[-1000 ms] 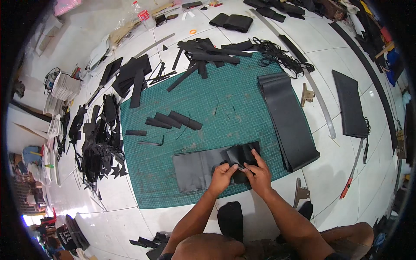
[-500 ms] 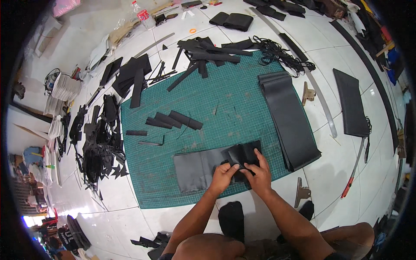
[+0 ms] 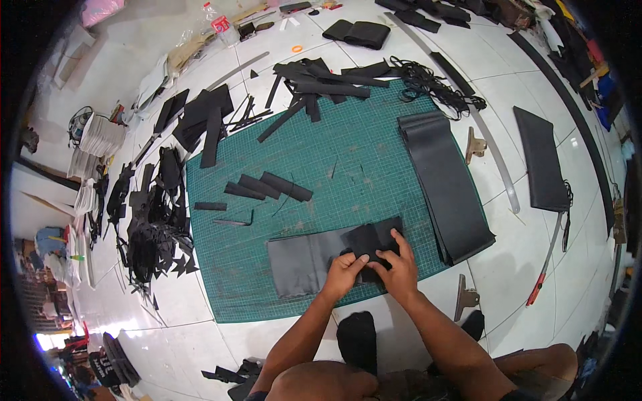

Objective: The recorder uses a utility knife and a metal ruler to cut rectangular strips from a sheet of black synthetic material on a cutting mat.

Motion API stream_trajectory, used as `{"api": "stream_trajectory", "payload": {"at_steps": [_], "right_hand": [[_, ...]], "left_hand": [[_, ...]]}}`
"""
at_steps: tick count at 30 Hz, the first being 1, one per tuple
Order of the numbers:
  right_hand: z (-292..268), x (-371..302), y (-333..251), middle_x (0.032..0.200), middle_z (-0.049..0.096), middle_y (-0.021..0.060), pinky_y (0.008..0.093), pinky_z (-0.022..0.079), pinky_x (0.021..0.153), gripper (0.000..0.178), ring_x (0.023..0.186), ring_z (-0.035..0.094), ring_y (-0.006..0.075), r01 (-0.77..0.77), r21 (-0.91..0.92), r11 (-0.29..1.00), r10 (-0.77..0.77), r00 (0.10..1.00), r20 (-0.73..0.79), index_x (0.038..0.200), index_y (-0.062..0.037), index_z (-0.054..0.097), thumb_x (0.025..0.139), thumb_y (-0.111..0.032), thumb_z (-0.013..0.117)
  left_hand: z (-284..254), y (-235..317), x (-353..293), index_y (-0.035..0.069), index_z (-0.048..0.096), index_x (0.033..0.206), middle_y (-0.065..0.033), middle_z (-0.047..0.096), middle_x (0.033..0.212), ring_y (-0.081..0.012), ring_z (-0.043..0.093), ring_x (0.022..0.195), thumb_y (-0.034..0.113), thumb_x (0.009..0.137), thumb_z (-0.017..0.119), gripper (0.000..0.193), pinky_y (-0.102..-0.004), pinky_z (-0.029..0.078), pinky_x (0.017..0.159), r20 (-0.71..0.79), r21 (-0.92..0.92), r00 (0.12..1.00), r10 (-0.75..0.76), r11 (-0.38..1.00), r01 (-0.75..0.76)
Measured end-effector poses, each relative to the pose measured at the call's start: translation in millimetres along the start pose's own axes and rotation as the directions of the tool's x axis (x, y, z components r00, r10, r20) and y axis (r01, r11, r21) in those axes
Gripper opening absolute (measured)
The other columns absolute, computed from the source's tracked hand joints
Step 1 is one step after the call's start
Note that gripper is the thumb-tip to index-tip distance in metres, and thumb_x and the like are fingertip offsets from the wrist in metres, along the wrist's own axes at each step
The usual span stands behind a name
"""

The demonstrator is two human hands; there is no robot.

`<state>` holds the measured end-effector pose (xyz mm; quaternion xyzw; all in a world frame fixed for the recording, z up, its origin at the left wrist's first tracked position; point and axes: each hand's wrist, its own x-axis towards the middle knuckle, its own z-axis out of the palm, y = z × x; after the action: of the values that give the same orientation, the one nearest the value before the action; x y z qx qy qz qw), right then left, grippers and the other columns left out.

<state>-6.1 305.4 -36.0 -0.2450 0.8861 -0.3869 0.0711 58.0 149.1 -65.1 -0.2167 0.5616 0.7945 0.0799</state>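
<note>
A strip of black sheet material [image 3: 297, 262], perhaps leather-like, lies across the near edge of a green cutting mat [image 3: 254, 294]. Its left part looks greyer and shiny, its right part darker. My left hand [image 3: 344, 273] is closed, pinching the strip near its middle with thumb and curled fingers. To the right, my right hand [image 3: 400, 265] grips the darker end, thumb in front and a finger reaching along the far side. A small gap separates the two thumbs. The strip's underside and some fingertips are hidden.
A stack of long black strips [image 3: 451, 187] lies along the mat's right edge. Small black pieces [image 3: 267, 186] and a bent thin tool [image 3: 244, 220] lie at left. Black offcuts [image 3: 160, 227] heap beside it. Metal clips [image 3: 466, 296] and a red-handled tool [image 3: 537, 289] rest at right.
The dark right part of the strip, creased and shiny between my hands before, now looks flatter. My right thumb has shifted slightly; both hands stay nearly in place.
</note>
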Motion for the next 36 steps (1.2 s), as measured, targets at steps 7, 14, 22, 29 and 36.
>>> {"api": "stream_trajectory", "payload": {"at_steps": [7,14,22,29,36], "right_hand": [[-4,0,18,0.144,0.041,0.021,0.0483,0.04,0.103,0.036,0.128,0.043,0.0421,-0.098,0.15,0.984,0.083,0.991,0.1,0.106,-0.0025,0.07,0.083,-0.03,0.074],[-15,6,-23,0.142,0.038,0.0287,0.0506,0.042,0.1,0.051,0.127,0.043,0.0459,-0.018,0.025,1.0,0.018,1.0,-0.02,0.118,-0.0066,0.062,0.08,-0.037,0.077],[0,1,3,0.137,0.048,0.0247,0.0457,0.043,0.099,0.025,0.123,0.048,0.0387,0.002,0.003,1.0,-0.002,1.0,-0.001,0.099,-0.0044,0.074,0.082,-0.023,0.074],[-1,-1,14,0.135,0.046,0.0283,0.0489,0.039,0.101,0.032,0.12,0.048,0.0442,-0.204,0.145,0.968,0.205,0.979,0.004,0.107,-0.002,0.069,0.09,-0.029,0.065],[-16,6,-16,0.143,0.038,0.028,0.0486,0.042,0.1,0.035,0.123,0.047,0.0463,-0.065,0.042,0.997,0.065,0.998,-0.016,0.099,-0.0019,0.067,0.085,-0.033,0.072]], "left_hand": [[-3,-6,0,0.0,0.069,0.095,0.0053,0.065,0.085,-0.0036,0.053,0.074,0.021,0.099,0.057,0.024,-0.0229,0.044,0.069,-0.023,-0.028,1.0,0.015,0.999,-0.016],[-2,-1,-1,-0.001,0.069,0.094,0.0045,0.065,0.083,-0.0035,0.052,0.073,0.022,0.099,0.058,0.026,-0.0227,0.044,0.068,-0.022,-0.002,0.999,0.024,1.0,-0.024],[-4,-6,2,0.0,0.07,0.096,0.0059,0.064,0.082,-0.0032,0.051,0.073,0.021,0.098,0.058,0.025,-0.0222,0.043,0.067,-0.018,0.01,1.0,0.007,1.0,-0.006],[1,-6,2,0.0,0.069,0.097,0.0058,0.065,0.083,-0.0029,0.052,0.073,0.02,0.098,0.058,0.023,-0.0217,0.043,0.067,-0.05,-0.028,0.998,0.045,0.999,-0.046],[-1,-1,0,0.001,0.07,0.092,0.0053,0.064,0.083,-0.0038,0.053,0.072,0.019,0.098,0.059,0.021,-0.0222,0.044,0.066,-0.06,0.022,0.998,0.001,1.0,0.001]]}}
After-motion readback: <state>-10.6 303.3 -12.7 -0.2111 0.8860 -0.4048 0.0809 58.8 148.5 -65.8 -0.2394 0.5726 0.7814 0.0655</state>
